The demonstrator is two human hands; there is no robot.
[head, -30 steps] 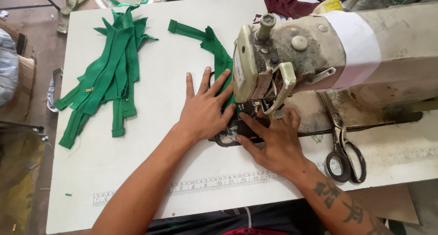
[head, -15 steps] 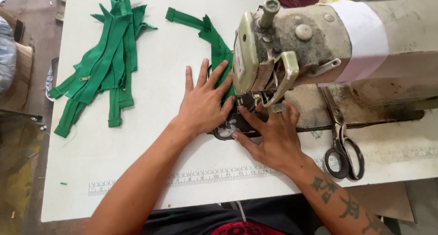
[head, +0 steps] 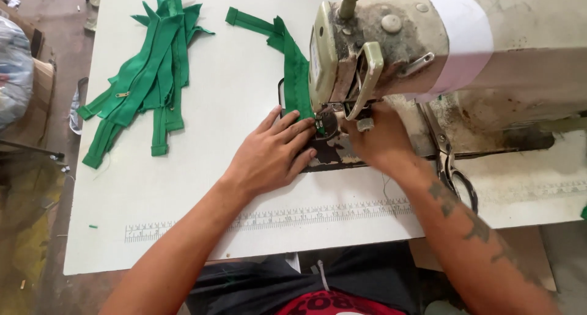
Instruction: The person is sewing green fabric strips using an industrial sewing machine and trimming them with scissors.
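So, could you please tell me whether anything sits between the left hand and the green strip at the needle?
Nothing visible does. The left hand lies flat on the white table, its fingers already on the near end of the green strip beside the sewing machine head. The right hand is at the presser foot.

The right hand (head: 380, 137) is motion-blurred, its fingertips hidden under the head of the sewing machine (head: 391, 46), whose body runs off the right edge. The green strip (head: 295, 76) disappears beneath that head, so the needle point cannot be made out. The scissors (head: 452, 168), just beside the machine, are partly covered by the right forearm.
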